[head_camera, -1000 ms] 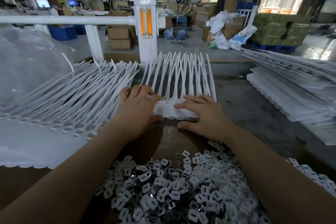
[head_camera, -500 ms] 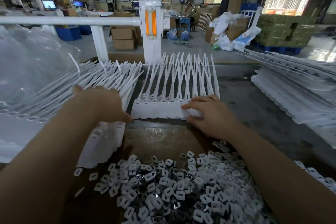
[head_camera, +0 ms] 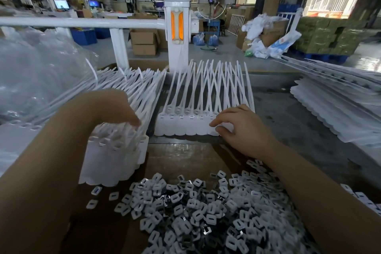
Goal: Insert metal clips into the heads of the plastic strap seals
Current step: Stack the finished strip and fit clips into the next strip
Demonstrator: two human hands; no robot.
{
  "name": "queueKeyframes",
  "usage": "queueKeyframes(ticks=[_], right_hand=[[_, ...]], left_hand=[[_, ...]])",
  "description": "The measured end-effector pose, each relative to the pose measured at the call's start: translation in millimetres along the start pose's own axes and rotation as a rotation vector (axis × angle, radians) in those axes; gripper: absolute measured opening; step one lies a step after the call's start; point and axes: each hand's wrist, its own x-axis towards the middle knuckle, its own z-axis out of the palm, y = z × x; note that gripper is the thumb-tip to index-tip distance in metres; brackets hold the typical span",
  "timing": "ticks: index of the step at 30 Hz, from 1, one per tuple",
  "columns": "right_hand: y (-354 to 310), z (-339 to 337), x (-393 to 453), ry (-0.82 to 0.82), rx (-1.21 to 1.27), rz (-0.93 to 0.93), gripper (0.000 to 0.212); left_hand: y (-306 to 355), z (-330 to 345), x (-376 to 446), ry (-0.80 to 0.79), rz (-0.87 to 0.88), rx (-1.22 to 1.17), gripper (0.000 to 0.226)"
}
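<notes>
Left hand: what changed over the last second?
The left hand left the centre strip of strap seals and swung left, dragging a seal strip onto the left stack. The right hand stayed pressed on the centre strip; the clip pile is unchanged.

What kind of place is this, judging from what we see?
Most likely a factory or packing workshop: a heap of metal clips on the work table, stacks of white strap seals, and cardboard boxes on a large concrete floor behind.
</notes>
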Motion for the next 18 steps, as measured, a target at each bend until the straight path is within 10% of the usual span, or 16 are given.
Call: queueKeyframes(ticks=[4,10,18], right_hand=[[2,0,-2,0.013,0.014,0.010,0.019],[2,2,-2,0.018,0.011,0.006,0.018],[2,3,-2,0.013,-0.001,-0.008,0.019]], left_hand=[[-5,-12,-2,0.203,0.039,-0.106,0.032],[-6,-11,-19,-0.267,-0.006,0.157,0.052],[18,4,-16,-0.334,-0.040,0.152,0.038]])
